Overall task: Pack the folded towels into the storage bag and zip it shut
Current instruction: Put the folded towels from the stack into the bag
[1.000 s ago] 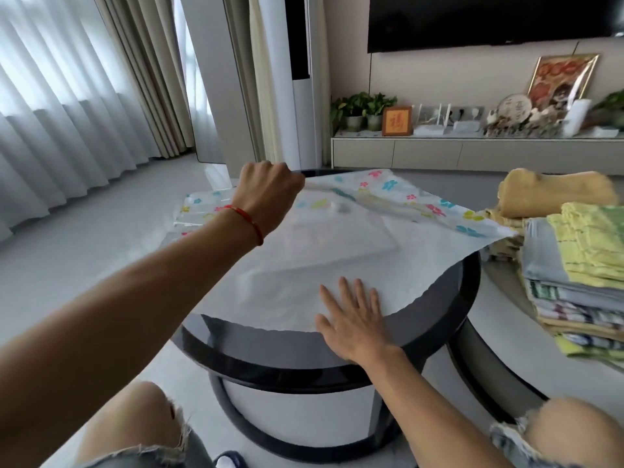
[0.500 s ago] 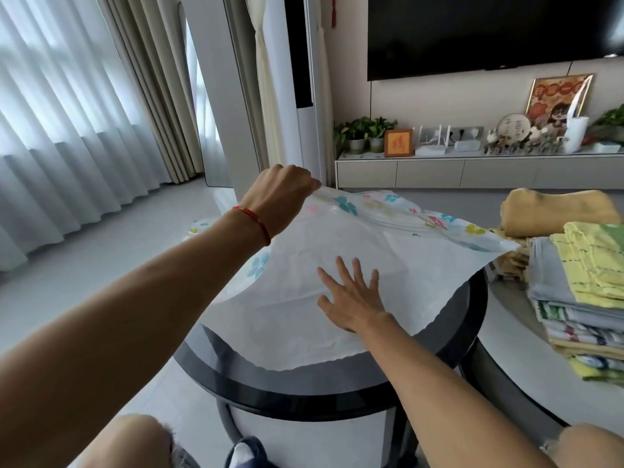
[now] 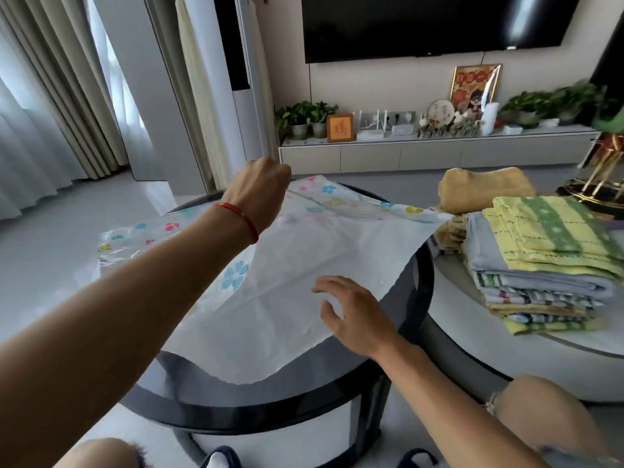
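Note:
A flat white storage bag (image 3: 287, 298) with a coloured flower print lies across the round dark table (image 3: 417, 298). My left hand (image 3: 260, 190) grips the bag's far edge in a fist and holds it lifted off the table. Over the bag's near part hovers my right hand (image 3: 351, 309), fingers loosely spread and holding nothing. A stack of folded towels (image 3: 540, 265), yellow-green on top over grey and striped ones, sits on the lower white table (image 3: 506, 359) to the right. Behind it lies a tan towel (image 3: 483, 187).
A gold-coloured stand (image 3: 601, 184) sits at the far right behind the towels. A TV console (image 3: 422, 153) with plants and frames lines the back wall. Curtains hang at the left. My knees and slippers show at the bottom edge.
My left hand has raised the bag's far edge higher. My right hand has lifted off the bag, shifted right, and its fingers have loosened.

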A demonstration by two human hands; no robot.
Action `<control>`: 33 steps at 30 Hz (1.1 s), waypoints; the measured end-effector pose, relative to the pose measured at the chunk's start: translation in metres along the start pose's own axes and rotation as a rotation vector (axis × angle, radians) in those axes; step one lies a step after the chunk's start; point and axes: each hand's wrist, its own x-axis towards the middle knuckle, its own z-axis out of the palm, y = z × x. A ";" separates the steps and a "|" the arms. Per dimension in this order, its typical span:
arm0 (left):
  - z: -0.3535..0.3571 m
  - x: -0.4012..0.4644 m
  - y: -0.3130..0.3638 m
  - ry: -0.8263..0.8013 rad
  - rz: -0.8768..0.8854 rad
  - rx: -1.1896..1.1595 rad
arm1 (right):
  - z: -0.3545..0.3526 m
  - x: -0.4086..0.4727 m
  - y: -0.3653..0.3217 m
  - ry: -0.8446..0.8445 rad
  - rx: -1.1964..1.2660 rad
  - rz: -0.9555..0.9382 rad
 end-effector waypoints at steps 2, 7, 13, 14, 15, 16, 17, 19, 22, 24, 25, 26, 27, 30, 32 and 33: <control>0.009 0.002 0.007 0.001 -0.009 -0.034 | -0.030 -0.025 0.002 0.124 0.102 0.088; 0.029 0.005 0.032 -0.043 -0.024 -0.171 | -0.126 -0.053 0.033 0.519 -0.037 0.322; 0.046 -0.002 0.066 -0.163 -0.059 -0.274 | -0.216 -0.060 0.095 0.583 -0.681 0.659; 0.048 -0.005 0.072 -0.181 -0.059 -0.284 | -0.227 -0.061 0.105 0.567 -0.708 0.740; 0.051 -0.008 0.078 -0.197 -0.063 -0.284 | -0.237 -0.062 0.114 0.559 -0.701 0.817; 0.053 -0.011 0.084 -0.205 -0.069 -0.279 | -0.246 -0.064 0.122 0.561 -0.655 0.886; 0.056 -0.013 0.089 -0.209 -0.080 -0.273 | -0.253 -0.064 0.128 0.568 -0.587 0.940; 0.060 -0.017 0.097 -0.209 -0.106 -0.258 | -0.263 -0.065 0.136 0.580 -0.487 0.986; 0.064 -0.018 0.108 -0.225 -0.128 -0.219 | -0.275 -0.061 0.143 0.556 -0.432 1.042; 0.067 -0.019 0.116 -0.243 -0.135 -0.189 | -0.283 -0.059 0.147 0.518 -0.385 1.119; 0.068 -0.020 0.120 -0.252 -0.134 -0.170 | -0.287 -0.058 0.148 0.490 -0.375 1.156; 0.069 -0.021 0.123 -0.263 -0.131 -0.145 | -0.290 -0.058 0.150 0.456 -0.370 1.182; 0.070 -0.022 0.126 -0.276 -0.129 -0.120 | -0.292 -0.057 0.152 0.432 -0.365 1.200; 0.072 -0.023 0.132 -0.304 -0.117 -0.072 | -0.294 -0.053 0.156 0.478 -0.346 1.210; 0.072 -0.023 0.136 -0.303 -0.113 -0.059 | -0.296 -0.052 0.159 0.566 -0.347 1.174; 0.073 -0.023 0.137 -0.304 -0.110 -0.056 | -0.297 -0.052 0.160 0.595 -0.339 1.155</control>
